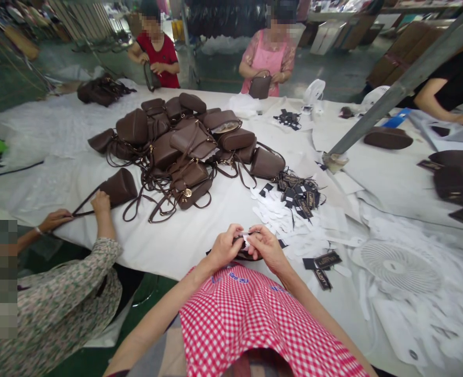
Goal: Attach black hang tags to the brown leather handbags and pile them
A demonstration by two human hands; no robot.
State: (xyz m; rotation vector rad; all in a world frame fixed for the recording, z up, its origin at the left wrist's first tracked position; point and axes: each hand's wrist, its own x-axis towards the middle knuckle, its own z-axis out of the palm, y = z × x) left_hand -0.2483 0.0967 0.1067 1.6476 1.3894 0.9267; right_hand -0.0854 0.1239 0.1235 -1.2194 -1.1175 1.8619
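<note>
fingers of the left hand [224, 248] seem clamped on the rim of a dark brown piece [249, 255], probably a small bag, while the right hand [267, 248] pinches a white slip [246, 241] against it. from where i stand the hands nearly touch, and the piece sits between them at the near edge of the table [153, 238], mostly hidden, just in front of a checked apron [239, 309].

at eleven o'clock from the hands rises a heap of brown handbags [194, 139], straps tangled. white paper strips [270, 212] scatter around one o'clock, with a pile of black hang tags [302, 193] beyond. a few loose hang tags [327, 259] lie past three o'clock, and a white fan [399, 267] farther out that way. between nine and ten, a co-worker's hand [102, 203] grips another brown bag [120, 187].

the pinch looks small, so the slip could crumple or spring free if the fingertips lose it. the piece could slide off the edge if the left grip loosens. a draught from the fan, if running, could scatter strips.
</note>
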